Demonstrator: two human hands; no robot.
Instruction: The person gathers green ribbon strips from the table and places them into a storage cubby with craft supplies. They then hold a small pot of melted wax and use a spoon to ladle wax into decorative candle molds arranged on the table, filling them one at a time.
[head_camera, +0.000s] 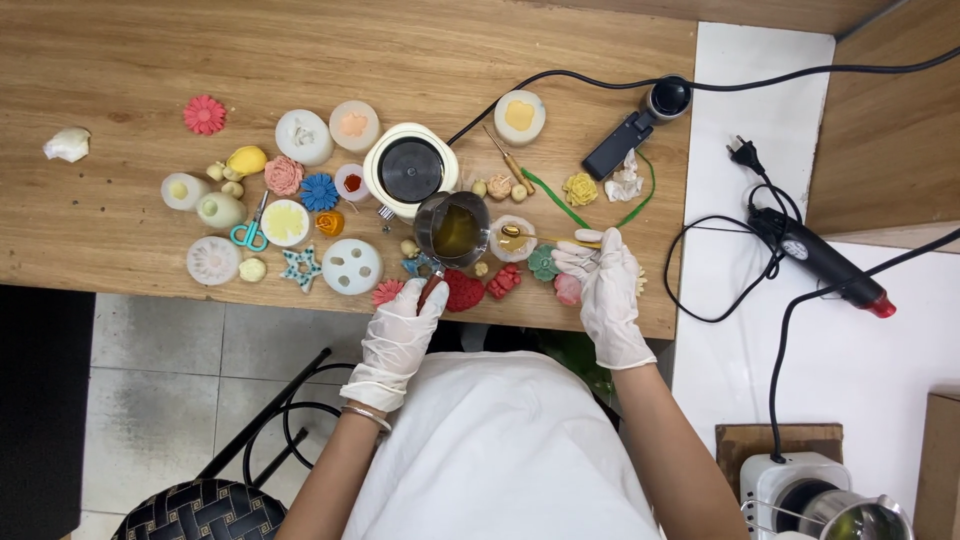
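Observation:
My left hand (405, 325), in a white glove, grips the handle of a small metal melting pot (453, 229) holding yellow-brown liquid, beside a round white hot plate (410, 170). In my gloved right hand (605, 280) is a thin gold spoon (530, 237) whose bowl reaches over a small white round mould (513, 240) just right of the pot. Small wax shapes lie around both hands: a red one (464, 291), a teal flower (543, 263), a pink piece (567, 289).
Several white silicone moulds (303, 136) and coloured wax flowers (204, 114) cover the wooden table (120, 60), with teal scissors (250, 232). A black heat gun (822, 257) and cables lie on the white surface at right. A second hot plate with a pot (815, 497) stands bottom right.

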